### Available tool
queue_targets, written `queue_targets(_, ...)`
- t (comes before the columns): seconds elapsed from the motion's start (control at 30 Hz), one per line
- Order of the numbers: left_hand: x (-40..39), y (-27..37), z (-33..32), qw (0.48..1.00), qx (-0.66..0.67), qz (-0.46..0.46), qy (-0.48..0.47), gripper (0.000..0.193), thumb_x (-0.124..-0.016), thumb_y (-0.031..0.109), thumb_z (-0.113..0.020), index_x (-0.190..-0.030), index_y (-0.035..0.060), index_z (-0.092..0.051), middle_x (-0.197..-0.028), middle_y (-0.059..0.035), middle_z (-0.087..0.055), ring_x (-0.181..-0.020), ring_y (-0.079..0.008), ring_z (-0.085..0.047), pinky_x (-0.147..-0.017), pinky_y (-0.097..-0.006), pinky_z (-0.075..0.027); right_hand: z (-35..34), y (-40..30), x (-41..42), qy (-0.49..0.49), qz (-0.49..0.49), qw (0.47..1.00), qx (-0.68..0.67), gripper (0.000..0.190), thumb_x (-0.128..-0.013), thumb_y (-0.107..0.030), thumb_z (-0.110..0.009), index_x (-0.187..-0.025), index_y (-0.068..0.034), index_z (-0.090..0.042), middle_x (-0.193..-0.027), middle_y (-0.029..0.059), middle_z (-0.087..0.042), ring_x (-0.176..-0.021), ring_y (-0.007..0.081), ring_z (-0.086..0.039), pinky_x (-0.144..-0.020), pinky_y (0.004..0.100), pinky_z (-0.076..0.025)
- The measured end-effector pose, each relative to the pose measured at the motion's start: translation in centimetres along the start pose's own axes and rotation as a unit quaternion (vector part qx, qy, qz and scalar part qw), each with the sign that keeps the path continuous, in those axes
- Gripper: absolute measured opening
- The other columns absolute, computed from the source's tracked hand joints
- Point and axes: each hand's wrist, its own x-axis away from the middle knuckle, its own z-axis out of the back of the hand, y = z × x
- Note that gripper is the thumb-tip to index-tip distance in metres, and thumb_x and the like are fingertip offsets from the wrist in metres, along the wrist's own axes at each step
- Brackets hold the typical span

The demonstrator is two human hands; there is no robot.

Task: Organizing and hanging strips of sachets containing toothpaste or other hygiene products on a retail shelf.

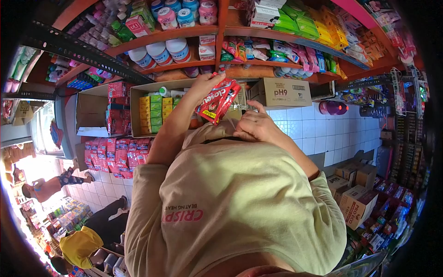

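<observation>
My left hand (207,87) is closed around a red Closeup toothpaste packet (221,98), which is tilted in front of my waist. Just right of the packet is my right hand (255,122), its fingers curled and the index finger partly raised. A thin, clear strip shows at its fingertips; whether they grip it cannot be told. Beyond my left forearm stands an open cardboard box (135,110) with yellow and green small cartons (155,109) and white bottles. Red packets (117,154) are stacked in rows at the left, below another open box (91,112) that also holds red packets.
Orange shelves (193,33) with jars, bottles and packs cross the top. A closed carton (285,91) sits ahead to the right. Purple bottles (332,108) stand on the tiled floor (311,128). More cartons (358,204) are at lower right. People (81,240) are at lower left.
</observation>
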Motion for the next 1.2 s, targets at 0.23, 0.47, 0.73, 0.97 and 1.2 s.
queue_targets(0.23, -1.5, -1.4, 6.6, 0.987, 0.153, 0.027, -0.030, 0.033, -0.084, 0.037, -0.059, -0.094, 0.0051, -0.058, -0.082, -0.0048, -0.064, -0.063, -0.0142, -0.062, -0.054, -0.0291, -0.051, 0.7, -0.1, 0.5, -0.011, 0.038, 0.992, -0.117, 0.012, -0.074, -0.014, -0.068, -0.073, -0.012, -0.056, -0.068, 0.0005, -0.054, -0.071, 0.0184, -0.057, -0.099, 0.0450, -0.028)
queue_targets(0.47, 5.5, 2.4, 5.0, 0.979, 0.178, 0.087, -0.039, 0.044, -0.083, 0.044, -0.056, -0.100, 0.0032, -0.058, -0.084, -0.0084, -0.064, -0.071, -0.0176, -0.063, -0.065, -0.0312, -0.053, 6.1, 5.1, 3.1, 0.374, -0.205, 0.828, -0.365, 0.011, -0.084, -0.012, -0.057, -0.078, -0.007, -0.050, -0.064, -0.0001, -0.046, -0.056, 0.0084, -0.046, -0.060, 0.0290, -0.048)
queue_targets(0.73, 8.5, 3.6, 2.1, 0.940, 0.104, -0.089, -0.311, 0.052, -0.069, 0.045, -0.069, -0.083, -0.0035, -0.055, -0.075, -0.0090, -0.056, -0.066, -0.0172, -0.058, -0.060, -0.0258, -0.046, 10.4, 8.6, 5.1, 0.420, -0.179, 0.696, -0.554, 0.022, -0.090, -0.027, -0.051, -0.076, -0.013, -0.044, -0.058, -0.0043, -0.030, -0.046, 0.0075, -0.030, -0.054, 0.0287, -0.044)
queue_targets(0.97, 9.8, 4.7, 2.5, 0.937, 0.008, -0.161, -0.310, 0.054, -0.065, 0.042, -0.074, -0.092, -0.0026, -0.060, -0.093, -0.0132, -0.062, -0.084, -0.0207, -0.059, -0.079, -0.0312, -0.044, 9.7, 9.1, 5.9, 0.424, -0.222, 0.672, -0.565, 0.017, -0.092, -0.029, -0.049, -0.085, -0.014, -0.048, -0.060, -0.0042, -0.032, -0.047, 0.0073, -0.032, -0.055, 0.0292, -0.042)
queue_targets(1.2, 11.1, 6.7, 3.1, 0.921, -0.093, -0.182, -0.331, 0.046, -0.059, 0.030, -0.079, -0.090, -0.0002, -0.063, -0.091, -0.0106, -0.064, -0.087, -0.0183, -0.060, -0.079, -0.0289, -0.044, 9.2, 10.6, 5.6, 0.422, -0.223, 0.641, -0.601, 0.020, -0.092, -0.030, -0.049, -0.078, -0.015, -0.046, -0.058, -0.0036, -0.034, -0.048, 0.0095, -0.036, -0.055, 0.0296, -0.042)
